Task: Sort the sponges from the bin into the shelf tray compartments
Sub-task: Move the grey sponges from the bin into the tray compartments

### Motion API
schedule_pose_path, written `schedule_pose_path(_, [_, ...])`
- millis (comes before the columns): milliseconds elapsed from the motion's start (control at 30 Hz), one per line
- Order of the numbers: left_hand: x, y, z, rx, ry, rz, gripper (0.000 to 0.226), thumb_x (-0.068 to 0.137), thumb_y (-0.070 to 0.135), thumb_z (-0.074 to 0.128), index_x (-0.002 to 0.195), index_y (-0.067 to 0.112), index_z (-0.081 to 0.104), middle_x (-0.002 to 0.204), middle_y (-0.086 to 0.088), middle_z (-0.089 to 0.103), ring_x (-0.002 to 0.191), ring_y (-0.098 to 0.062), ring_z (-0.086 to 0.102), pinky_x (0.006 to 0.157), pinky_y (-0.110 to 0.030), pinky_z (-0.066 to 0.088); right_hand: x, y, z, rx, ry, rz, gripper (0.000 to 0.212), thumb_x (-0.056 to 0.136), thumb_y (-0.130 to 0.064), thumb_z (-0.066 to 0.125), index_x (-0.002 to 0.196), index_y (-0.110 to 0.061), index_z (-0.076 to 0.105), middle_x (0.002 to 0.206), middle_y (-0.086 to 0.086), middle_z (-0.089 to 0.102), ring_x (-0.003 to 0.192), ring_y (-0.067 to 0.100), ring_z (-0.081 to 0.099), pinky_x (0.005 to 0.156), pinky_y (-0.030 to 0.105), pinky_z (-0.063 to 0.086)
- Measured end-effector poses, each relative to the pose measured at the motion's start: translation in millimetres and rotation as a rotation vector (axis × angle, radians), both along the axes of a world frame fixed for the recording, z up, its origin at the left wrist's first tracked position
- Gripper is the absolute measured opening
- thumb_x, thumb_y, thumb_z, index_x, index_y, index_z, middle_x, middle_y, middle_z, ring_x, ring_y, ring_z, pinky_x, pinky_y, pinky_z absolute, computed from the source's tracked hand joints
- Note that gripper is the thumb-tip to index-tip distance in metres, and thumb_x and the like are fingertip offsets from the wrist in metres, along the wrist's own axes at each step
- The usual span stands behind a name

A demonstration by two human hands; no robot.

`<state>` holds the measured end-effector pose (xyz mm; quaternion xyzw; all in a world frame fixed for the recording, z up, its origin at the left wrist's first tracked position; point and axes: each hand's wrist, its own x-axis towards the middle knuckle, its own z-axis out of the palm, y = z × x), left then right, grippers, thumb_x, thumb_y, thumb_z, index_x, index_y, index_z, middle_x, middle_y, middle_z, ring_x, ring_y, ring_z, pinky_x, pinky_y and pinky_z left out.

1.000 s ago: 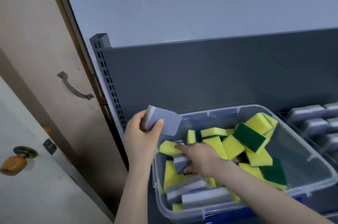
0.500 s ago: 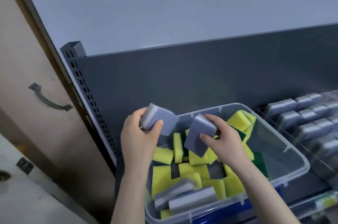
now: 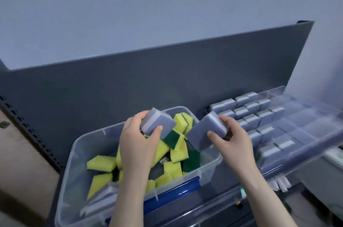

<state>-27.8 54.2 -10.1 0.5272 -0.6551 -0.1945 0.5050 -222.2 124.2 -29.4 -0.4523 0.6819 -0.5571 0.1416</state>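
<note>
Each hand (image 3: 138, 141) (image 3: 233, 140) pinches a blocky grey sponge (image 3: 157, 123) (image 3: 206, 133), seemingly foam.

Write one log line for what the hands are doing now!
left hand: holds grey sponge | right hand: holds grey sponge | both above clear bin
</note>
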Motion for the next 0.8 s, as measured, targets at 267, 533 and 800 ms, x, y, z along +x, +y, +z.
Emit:
schedule_pose_path(267, [-99, 56, -12, 0.004, -0.014, -0.014, 0.039, 0.079, 0.015, 0.072, 0.114, 0.029, 0.06, 0.105, 0.016, 0.054, 0.089, -0.005, 0.051, 0.067, -0.01, 0.038, -96, 63, 2, -0.025, -0.092, -0.036, 0.035, 0.082, -0.018, 0.069, 0.106, -0.038, 0.053, 0.092, -0.023, 0.06, 0.082, -0.001, 0.058, 0.065, 0.018, 0.047])
schedule_pose_path(533, [-185, 93, -21, -0.025, -0.025, -0.051, 0.04, 0.081, 0.018, 0.073, 0.118, 0.024, 0.06, 0.103, 0.016, 0.054, 0.09, -0.001, 0.048, 0.07, -0.008, 0.038, -175, 110, -8, -0.035, -0.14, -0.075, 0.033, 0.081, -0.013, 0.07, 0.107, -0.029, 0.059, 0.093, -0.016, 0.064, 0.079, -0.005, 0.057, 0.06, 0.006, 0.044])
schedule_pose_path(800, [-247, 89, -29, -0.008, -0.065, -0.107, 0.042, 0.078, 0.021, 0.076, 0.117, 0.025, 0.06, 0.104, 0.016, 0.055, 0.092, 0.001, 0.047, 0.078, -0.013, 0.04, -240, 115, -17, -0.051, -0.18, -0.154, 0.033, 0.079, -0.01, 0.069, 0.104, -0.028, 0.059, 0.094, -0.011, 0.064, 0.081, 0.005, 0.058, 0.06, 0.013, 0.043])
